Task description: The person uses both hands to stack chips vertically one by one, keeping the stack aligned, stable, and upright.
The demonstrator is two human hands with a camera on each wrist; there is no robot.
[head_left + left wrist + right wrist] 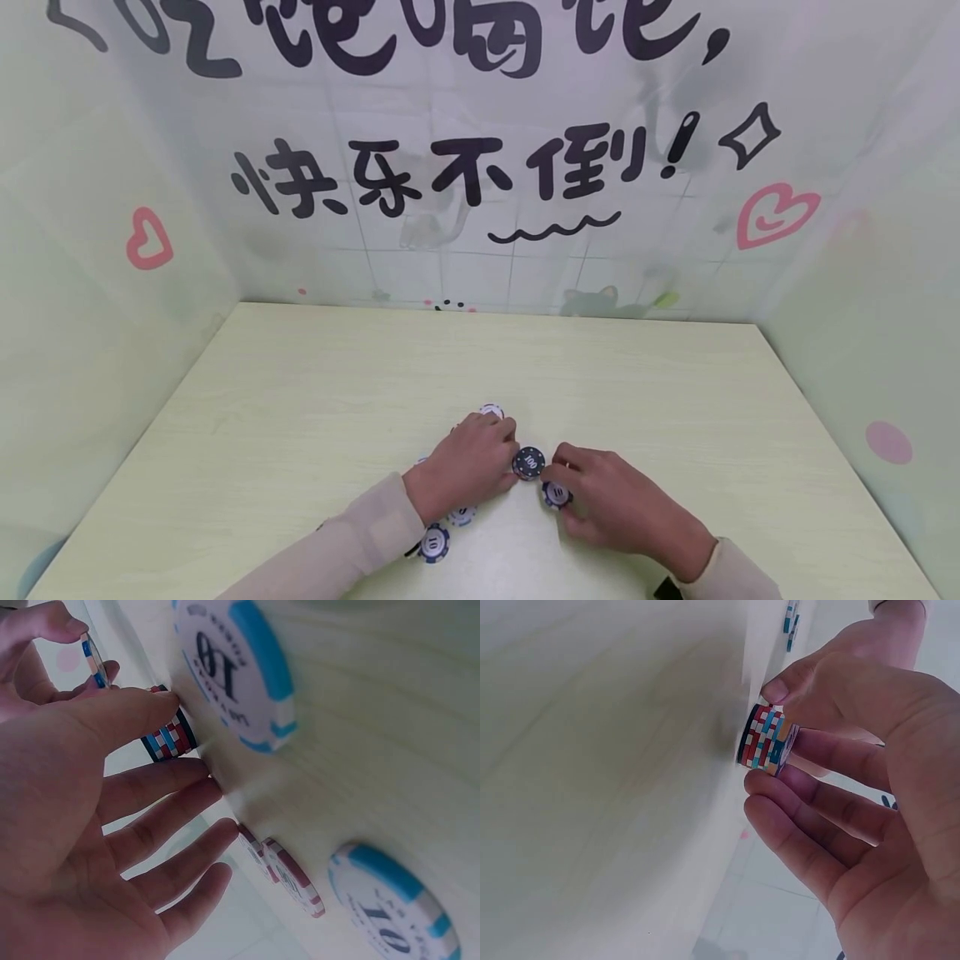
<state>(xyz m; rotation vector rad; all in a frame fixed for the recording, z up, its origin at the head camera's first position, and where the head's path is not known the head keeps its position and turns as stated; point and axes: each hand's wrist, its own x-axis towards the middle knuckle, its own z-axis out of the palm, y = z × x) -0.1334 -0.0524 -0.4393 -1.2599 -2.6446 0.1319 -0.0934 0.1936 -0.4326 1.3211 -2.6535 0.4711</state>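
Note:
A short stack of poker chips (pixel 528 463) stands on the table with a black 100 chip on top. The left hand (pixel 472 458) has its thumb and forefinger on either side of this stack; its other fingers (pixel 176 859) spread loosely, tips close to the tabletop. Between thumb and fingers, the right hand (pixel 611 500) pinches a single blue-and-white poker chip (pixel 557 495), tilted on edge in the left wrist view, just to the right of the stack. Red, white and blue edges show along the stack (pixel 757 739) in the right wrist view.
Loose blue-and-white 10 chips (pixel 434 543) lie under and in front of the left forearm. Two red-edged chips (pixel 292 874) lie beyond the left fingertips, and another chip (pixel 491 410) shows behind that hand. Printed curtains (pixel 480 250) enclose the pale table (pixel 300 375).

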